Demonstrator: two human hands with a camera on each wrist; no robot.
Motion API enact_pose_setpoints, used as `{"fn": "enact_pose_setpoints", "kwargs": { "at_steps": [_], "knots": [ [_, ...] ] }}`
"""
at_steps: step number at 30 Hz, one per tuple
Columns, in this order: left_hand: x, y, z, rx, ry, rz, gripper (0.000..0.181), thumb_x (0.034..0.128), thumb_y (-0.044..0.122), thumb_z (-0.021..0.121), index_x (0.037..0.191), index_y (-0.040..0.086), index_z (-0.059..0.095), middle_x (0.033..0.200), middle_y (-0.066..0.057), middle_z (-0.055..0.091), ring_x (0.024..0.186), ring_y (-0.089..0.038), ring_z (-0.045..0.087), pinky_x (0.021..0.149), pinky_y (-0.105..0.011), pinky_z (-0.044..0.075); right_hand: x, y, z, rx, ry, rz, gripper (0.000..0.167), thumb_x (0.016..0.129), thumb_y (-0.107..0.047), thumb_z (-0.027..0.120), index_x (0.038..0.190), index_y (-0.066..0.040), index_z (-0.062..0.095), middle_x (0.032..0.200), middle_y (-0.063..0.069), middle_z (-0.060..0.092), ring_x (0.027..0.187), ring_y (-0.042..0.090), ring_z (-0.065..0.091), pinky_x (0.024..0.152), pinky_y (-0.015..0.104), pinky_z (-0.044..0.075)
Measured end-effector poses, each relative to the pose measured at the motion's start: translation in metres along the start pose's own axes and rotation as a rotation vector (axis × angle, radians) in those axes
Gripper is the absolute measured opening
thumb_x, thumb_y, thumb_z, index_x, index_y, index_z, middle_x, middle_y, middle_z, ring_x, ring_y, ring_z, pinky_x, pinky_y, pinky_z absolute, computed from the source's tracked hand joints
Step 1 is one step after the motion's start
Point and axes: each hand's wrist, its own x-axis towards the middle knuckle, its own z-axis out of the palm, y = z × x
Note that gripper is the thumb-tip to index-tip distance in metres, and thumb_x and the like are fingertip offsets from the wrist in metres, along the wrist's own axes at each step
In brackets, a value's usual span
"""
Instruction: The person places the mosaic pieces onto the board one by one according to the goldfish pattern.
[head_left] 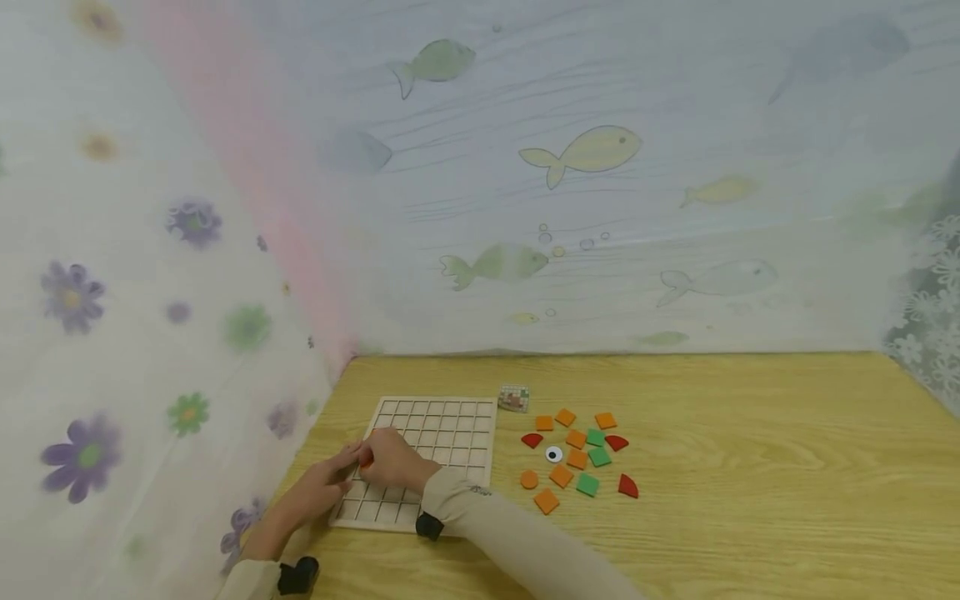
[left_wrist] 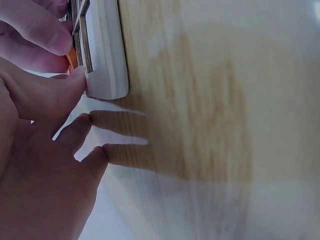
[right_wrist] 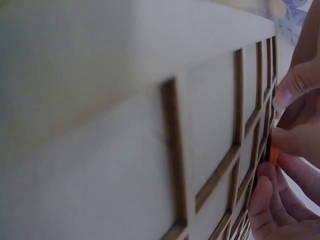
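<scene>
I see right hand [head_left: 393, 460] pinching small orange piece [right_wrist: 274, 151] low over board [head_left: 456, 433]; whether piece touches board, I cannot tell. Left hand [head_left: 321, 490] just beside right hand, fingers loosely spread, thumb against board edge, fingertips down at desk [head_left: 750, 467]. Right of right hand, past board: orange squares [head_left: 547, 501], green squares [head_left: 588, 485], red wedges [head_left: 628, 486], orange disc [head_left: 529, 479], eye disc [head_left: 553, 454]. Beyond right hand, by board corner: patterned card [head_left: 513, 397].
</scene>
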Motion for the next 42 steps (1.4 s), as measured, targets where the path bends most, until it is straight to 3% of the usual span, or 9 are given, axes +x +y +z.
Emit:
{"fn": "enact_pose_setpoints", "kwargs": {
  "at_steps": [4,9,13,19,23,28,35,42],
  "knots": [
    [0.000,0.000,0.001,-0.030,-0.005,0.000,0.058,0.0888,-0.005,0.052,0.144,-0.003,0.034,0.150,-0.024,0.023,0.138,-0.041,0.016,0.106,-0.059,0.020,-0.002,-0.004,0.001,-0.023,0.011,0.018,0.013,0.077,-0.002,0.071,0.065,-0.006,0.068,0.058,-0.007,0.054,0.055,0.001,0.043,0.050,0.011,0.034],
    [-0.001,0.000,0.002,-0.024,0.007,-0.022,0.057,0.0897,-0.005,0.050,0.144,-0.003,0.033,0.149,-0.029,0.021,0.136,-0.044,0.018,0.104,-0.059,0.025,-0.001,-0.008,0.003,-0.130,0.000,-0.067,0.022,0.081,-0.005,0.070,0.061,-0.009,0.063,0.059,-0.008,0.047,0.060,0.004,0.038,0.052,0.012,0.028],
    [-0.003,-0.001,0.002,-0.015,0.004,-0.020,0.057,0.0903,-0.005,0.050,0.145,-0.003,0.033,0.148,-0.031,0.020,0.136,-0.044,0.019,0.103,-0.059,0.027,-0.002,-0.011,0.002,-0.162,-0.015,-0.066,0.023,0.082,-0.005,0.071,0.061,-0.011,0.062,0.065,-0.009,0.053,0.062,0.004,0.039,0.052,0.012,0.029],
    [-0.002,-0.001,0.003,-0.049,-0.014,-0.006,0.059,0.0882,-0.007,0.051,0.145,-0.002,0.035,0.149,-0.028,0.022,0.137,-0.044,0.016,0.104,-0.059,0.024,-0.006,-0.009,-0.004,-0.093,-0.057,-0.011,0.013,0.075,0.004,0.069,0.074,-0.008,0.072,0.075,-0.005,0.062,0.068,0.004,0.047,0.057,0.012,0.036],
    [0.000,-0.001,0.002,-0.056,-0.027,0.001,0.060,0.0884,-0.007,0.051,0.145,0.000,0.035,0.151,-0.022,0.023,0.138,-0.041,0.017,0.103,-0.055,0.031,-0.009,-0.006,-0.012,-0.029,-0.104,0.040,0.023,0.073,0.006,0.066,0.091,-0.005,0.075,0.085,0.000,0.067,0.076,0.006,0.055,0.063,0.013,0.042],
    [-0.001,0.000,0.000,-0.003,-0.014,0.030,0.057,0.0884,-0.006,0.054,0.143,-0.004,0.036,0.149,-0.023,0.025,0.136,-0.044,0.019,0.101,-0.058,0.030,-0.016,-0.008,-0.031,0.021,-0.191,0.095,0.025,0.078,-0.003,0.068,0.103,-0.005,0.072,0.096,0.001,0.067,0.085,0.007,0.058,0.069,0.015,0.046],
    [-0.001,0.003,0.002,-0.014,-0.025,0.016,0.057,0.0899,-0.004,0.053,0.143,-0.004,0.035,0.150,-0.023,0.023,0.137,-0.043,0.017,0.104,-0.059,0.025,-0.029,-0.008,-0.057,-0.002,-0.269,0.048,0.018,0.083,-0.012,0.070,0.101,-0.007,0.070,0.098,0.002,0.065,0.087,0.007,0.057,0.071,0.016,0.045],
    [-0.001,0.004,0.001,0.020,-0.008,0.009,0.057,0.0895,-0.003,0.055,0.143,-0.004,0.036,0.148,-0.025,0.025,0.135,-0.047,0.019,0.104,-0.063,0.022,-0.046,0.001,-0.073,0.007,-0.271,-0.019,0.019,0.085,-0.011,0.068,0.103,-0.007,0.070,0.096,0.000,0.065,0.086,0.006,0.056,0.072,0.014,0.044]
  ]
}}
